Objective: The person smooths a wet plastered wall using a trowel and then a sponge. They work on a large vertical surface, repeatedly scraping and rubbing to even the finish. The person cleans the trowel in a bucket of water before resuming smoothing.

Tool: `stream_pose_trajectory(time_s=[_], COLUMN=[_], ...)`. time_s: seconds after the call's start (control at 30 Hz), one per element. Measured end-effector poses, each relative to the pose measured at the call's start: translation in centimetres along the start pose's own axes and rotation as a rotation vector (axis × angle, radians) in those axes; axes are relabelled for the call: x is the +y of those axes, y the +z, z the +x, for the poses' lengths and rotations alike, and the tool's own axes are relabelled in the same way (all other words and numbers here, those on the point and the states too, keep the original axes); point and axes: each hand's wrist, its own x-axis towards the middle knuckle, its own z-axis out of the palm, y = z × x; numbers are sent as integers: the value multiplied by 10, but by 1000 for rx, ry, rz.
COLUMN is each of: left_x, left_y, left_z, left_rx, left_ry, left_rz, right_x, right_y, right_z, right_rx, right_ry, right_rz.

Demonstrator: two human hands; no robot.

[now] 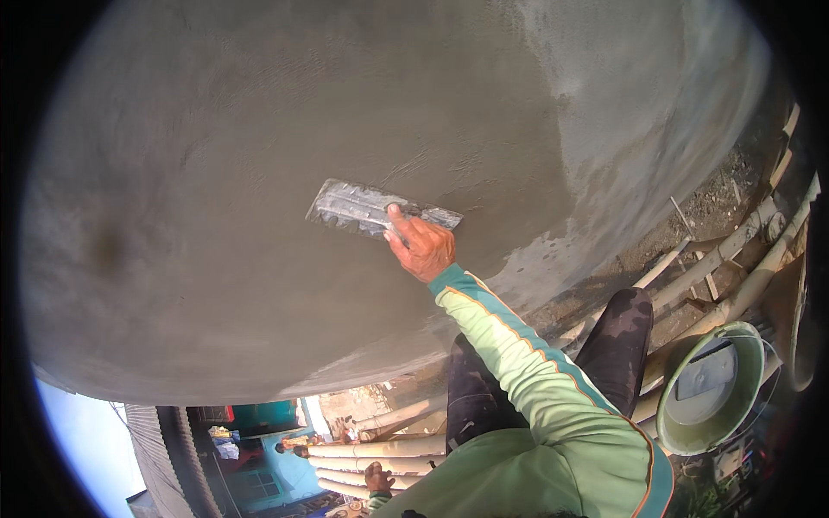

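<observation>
My right hand, in a green sleeve, is closed on the handle of a flat metal plastering trowel, whose blade lies against a large curved grey plastered surface. The plaster around the trowel is darker, with fine streaks, and paler toward the right. My left hand is low at the bottom, beside light bamboo poles, with its fingers curled; what they hold, if anything, I cannot make out.
My dark-trousered legs are below the curved surface. A green bucket with grey contents and a flat piece inside stands at right among bamboo poles. A turquoise building, corrugated sheeting and sky show at lower left.
</observation>
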Motion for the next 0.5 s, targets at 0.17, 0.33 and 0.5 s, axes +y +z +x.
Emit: stream_pose_trajectory(time_s=[0.17,0.33,0.5], left_x=[61,-104,-133], left_y=[23,-45,2], left_z=[4,-31,-59], left_rx=[33,45,-11], left_ry=[131,-35,-248], left_rz=[-112,409,525], right_x=[14,156,167], right_y=[-18,-106,-73], right_z=[-56,-63,-67], right_rx=[-228,681,554], right_ry=[-108,1101,1122], right_rz=[248,1000,1103])
